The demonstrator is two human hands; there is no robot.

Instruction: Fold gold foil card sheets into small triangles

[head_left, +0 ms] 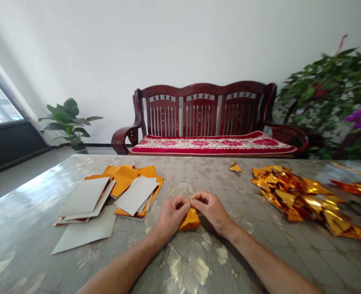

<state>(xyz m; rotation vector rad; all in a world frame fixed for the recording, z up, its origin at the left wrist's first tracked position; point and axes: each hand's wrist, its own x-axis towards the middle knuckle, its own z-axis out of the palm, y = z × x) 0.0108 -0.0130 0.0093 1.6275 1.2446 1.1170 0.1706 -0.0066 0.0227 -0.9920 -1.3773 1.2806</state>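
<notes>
Between my hands, just above the patterned table, is a small folded piece of gold foil paper (190, 221). My left hand (174, 212) pinches its far end with thumb and forefinger. From the other side my right hand (210, 208) pinches the same end, its fingertips meeting those of the left. The fingers cover the top of the folded paper. Left of my hands lie stacks of flat paper sheets with grey-white backs (85, 198) and orange-gold faces (124, 179). To the right, several folded shiny gold foil pieces (293, 194) form a loose heap.
A single small gold piece (235, 167) lies near the table's far edge. Clear plastic (342, 171) sits at the right. Beyond the table (180, 265) stands a dark red wooden bench (200, 112) with a red patterned cushion (213, 143), and potted plants (71, 120) flank it.
</notes>
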